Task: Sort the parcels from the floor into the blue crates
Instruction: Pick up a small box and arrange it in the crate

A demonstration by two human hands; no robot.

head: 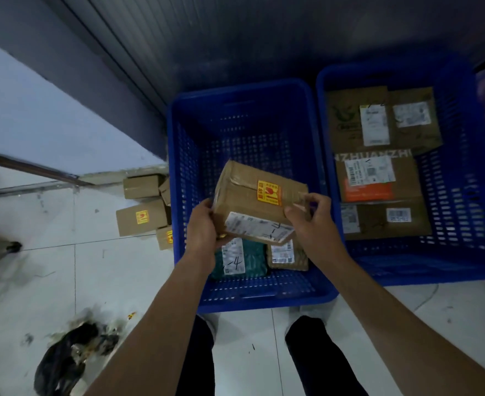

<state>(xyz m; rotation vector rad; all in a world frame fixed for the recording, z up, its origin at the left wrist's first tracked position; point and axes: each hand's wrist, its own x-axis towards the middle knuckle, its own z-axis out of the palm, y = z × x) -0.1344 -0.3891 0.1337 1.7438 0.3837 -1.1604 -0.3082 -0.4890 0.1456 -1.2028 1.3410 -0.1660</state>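
I hold a brown cardboard parcel [252,195] with an orange sticker and a white label above the middle blue crate [187,155]. My left hand [204,227] grips its left end and my right hand [312,218] pinches its right edge. Below it in that crate lie a green padded parcel [252,258] and a small brown padded one [288,257]. The right blue crate [464,167] holds several cardboard parcels [378,178] with white labels.
Several small brown boxes [142,217] sit on the white tiled floor left of the middle crate, against the wall. A crumpled black bag [64,358] lies at the lower left. A metal rail [26,167] crosses the left side. My legs stand just behind the crate.
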